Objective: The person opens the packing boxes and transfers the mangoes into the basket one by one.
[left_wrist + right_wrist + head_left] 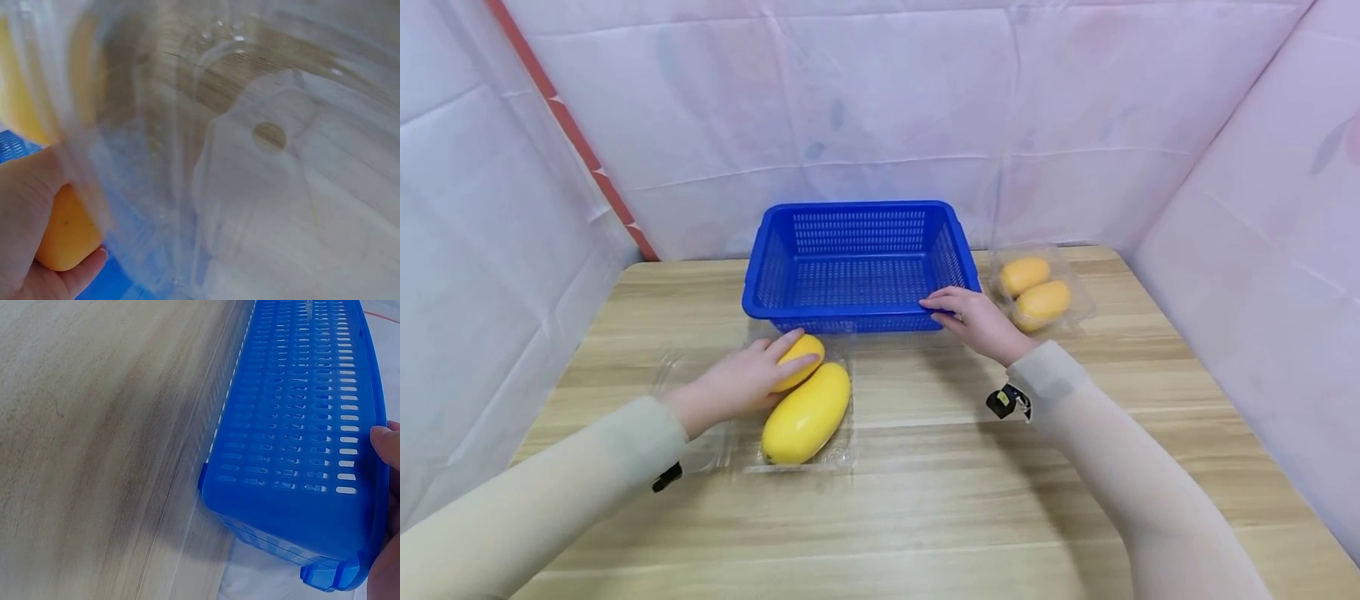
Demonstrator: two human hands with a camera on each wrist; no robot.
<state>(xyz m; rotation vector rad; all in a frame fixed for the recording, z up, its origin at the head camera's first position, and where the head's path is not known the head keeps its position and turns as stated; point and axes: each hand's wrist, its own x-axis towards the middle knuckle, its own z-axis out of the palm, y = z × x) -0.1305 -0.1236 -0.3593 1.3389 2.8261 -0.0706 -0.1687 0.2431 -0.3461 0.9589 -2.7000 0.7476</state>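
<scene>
My left hand [737, 383] grips the smaller yellow mango [807, 347] in a clear plastic clamshell box [838, 454]. In the left wrist view, thumb and finger curl round this mango [70, 228], partly seen past the clear plastic. A larger yellow mango [808, 414] lies beside it in the same box. The box's lid [703, 454] is folded out to the left, partly under my forearm. With thumb and fingers, my right hand [977, 323] pinches the front right rim of a blue plastic basket [850, 322]. Nothing lies inside the basket.
Right of the basket, a second clear plastic box [1078, 308] holds two orange-yellow mangoes [1042, 303]. All stand on a wood-grain table [925, 517]. Pale patterned cloth [887, 92] hangs behind the table and at both sides.
</scene>
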